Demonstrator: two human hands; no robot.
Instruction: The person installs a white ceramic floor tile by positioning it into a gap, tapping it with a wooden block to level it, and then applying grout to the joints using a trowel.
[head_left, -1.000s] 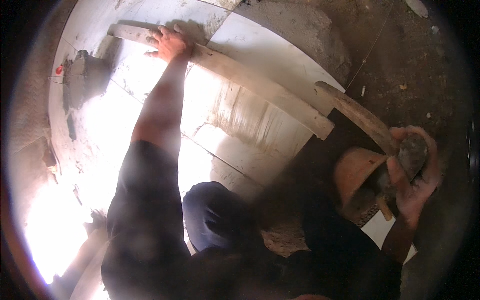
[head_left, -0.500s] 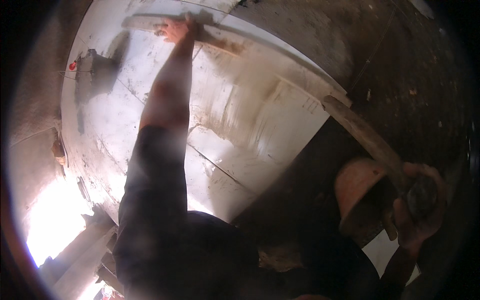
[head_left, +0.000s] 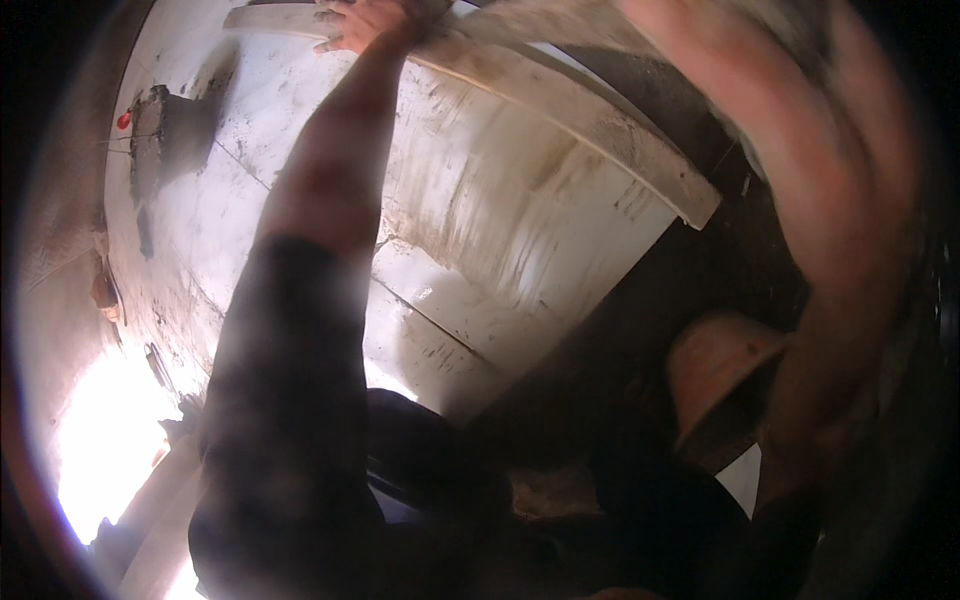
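Fingers of our left hand (head_left: 362,24) lay spread wide on the long pale bar (head_left: 570,95), which ran from eleven to two o'clock across smeared tiles (head_left: 560,230). Our right hand (head_left: 815,180), around two o'clock, was blurred; we couldn't tell its grip. We judged the bar stiff, fairly heavy, perhaps slick, best held by both long edges near one o'clock.

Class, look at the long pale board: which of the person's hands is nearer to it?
The left. The left hand rests on the board near its left end; the right hand, blurred, appears raised off to its right.
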